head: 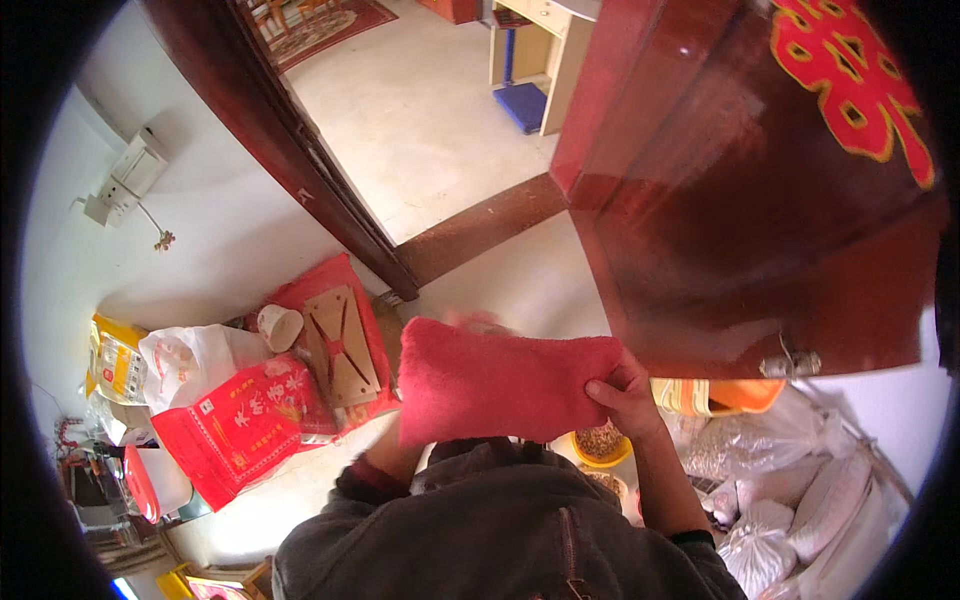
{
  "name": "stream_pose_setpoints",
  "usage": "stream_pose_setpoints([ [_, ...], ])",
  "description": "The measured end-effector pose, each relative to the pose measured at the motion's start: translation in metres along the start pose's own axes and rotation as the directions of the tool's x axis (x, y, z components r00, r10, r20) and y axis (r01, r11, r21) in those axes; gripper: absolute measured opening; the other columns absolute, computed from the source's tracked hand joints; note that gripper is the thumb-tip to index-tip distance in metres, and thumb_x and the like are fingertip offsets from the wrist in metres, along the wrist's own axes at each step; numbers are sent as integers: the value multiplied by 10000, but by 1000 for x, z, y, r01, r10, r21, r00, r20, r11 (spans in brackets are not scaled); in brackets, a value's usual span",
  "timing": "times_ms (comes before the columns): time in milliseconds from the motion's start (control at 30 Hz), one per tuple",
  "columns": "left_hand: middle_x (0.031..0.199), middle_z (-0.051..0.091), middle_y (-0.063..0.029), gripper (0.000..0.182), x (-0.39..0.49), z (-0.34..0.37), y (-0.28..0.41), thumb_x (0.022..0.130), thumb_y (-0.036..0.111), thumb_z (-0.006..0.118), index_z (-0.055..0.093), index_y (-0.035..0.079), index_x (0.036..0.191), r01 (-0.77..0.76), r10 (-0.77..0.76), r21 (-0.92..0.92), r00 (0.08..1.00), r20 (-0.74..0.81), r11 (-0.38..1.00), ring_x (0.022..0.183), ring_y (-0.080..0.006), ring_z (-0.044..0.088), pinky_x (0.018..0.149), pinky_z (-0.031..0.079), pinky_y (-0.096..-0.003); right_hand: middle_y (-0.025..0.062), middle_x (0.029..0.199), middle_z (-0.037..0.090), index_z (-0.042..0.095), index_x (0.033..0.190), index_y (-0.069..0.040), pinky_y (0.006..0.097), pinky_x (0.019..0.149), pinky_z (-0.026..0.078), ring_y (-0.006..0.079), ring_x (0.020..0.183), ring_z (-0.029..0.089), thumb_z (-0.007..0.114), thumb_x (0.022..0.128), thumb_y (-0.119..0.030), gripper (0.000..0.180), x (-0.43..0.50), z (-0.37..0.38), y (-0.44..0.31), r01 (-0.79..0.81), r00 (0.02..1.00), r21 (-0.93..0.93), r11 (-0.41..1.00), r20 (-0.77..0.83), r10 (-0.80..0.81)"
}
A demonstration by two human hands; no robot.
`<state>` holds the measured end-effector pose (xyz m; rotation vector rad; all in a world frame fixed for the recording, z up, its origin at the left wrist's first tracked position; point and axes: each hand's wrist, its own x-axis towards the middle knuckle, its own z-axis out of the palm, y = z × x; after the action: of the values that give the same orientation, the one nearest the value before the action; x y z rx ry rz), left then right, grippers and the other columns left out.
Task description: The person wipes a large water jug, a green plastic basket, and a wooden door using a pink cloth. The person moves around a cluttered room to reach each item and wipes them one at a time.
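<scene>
A folded red cloth, towel-like in texture (506, 382), is held up in front of my dark jacket. My right hand (626, 394) grips its right end, with the thumb on the near face and the fingers behind. My left forearm reaches up behind the cloth's left end. The left hand is mostly covered by the cloth; only a blurred bit shows above the top edge, so its grip cannot be told. Below the cloth's right end, a yellow bowl (602, 446) of small brown pieces shows beside my right forearm.
An open dark red door (750, 247) stands at the right, with a wooden threshold (484, 225) ahead. Red printed bags (247, 427), a paper cup (280, 328) and a white plastic bag (195, 364) lie at the left. Filled plastic sacks (780, 487) lie at the lower right.
</scene>
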<state>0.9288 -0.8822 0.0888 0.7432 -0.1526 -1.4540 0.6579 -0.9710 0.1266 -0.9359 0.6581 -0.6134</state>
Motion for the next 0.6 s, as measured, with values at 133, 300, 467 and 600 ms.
stream_pose_setpoints([
  [133,1290,554,-110,564,35,15,-16,1020,479,508,451,56,1388,394,-368,-355,919,141,848,1143,-199,557,929,477,-350,87,1148,672,555,1230,-37,326,910,540,184,1033,660,706,865,22,400,57,-7,0,-38,976,-191,981,-217,-5],
  [300,1392,515,-128,697,70,24,-12,984,487,554,364,69,1508,559,-424,-553,829,365,618,1276,-252,507,1044,434,-402,106,1168,659,528,1230,-40,349,965,521,199,1068,644,677,878,18,387,80,-32,6,-63,937,-72,995,-347,34],
  [467,1435,493,-155,700,109,17,-9,974,486,573,386,63,1500,437,-344,-420,896,280,795,1317,-290,482,1084,404,-408,86,1048,671,559,1178,-51,294,810,545,174,937,658,669,890,-27,309,112,-70,-3,28,843,-527,849,-443,-303],
  [600,1470,476,-176,703,127,9,3,966,486,588,403,58,1493,267,-175,-343,945,276,901,1350,-321,463,1117,379,-413,59,1153,623,560,1273,-81,308,842,538,175,981,633,633,928,-129,356,152,-68,6,34,949,-408,913,-274,-157],
])
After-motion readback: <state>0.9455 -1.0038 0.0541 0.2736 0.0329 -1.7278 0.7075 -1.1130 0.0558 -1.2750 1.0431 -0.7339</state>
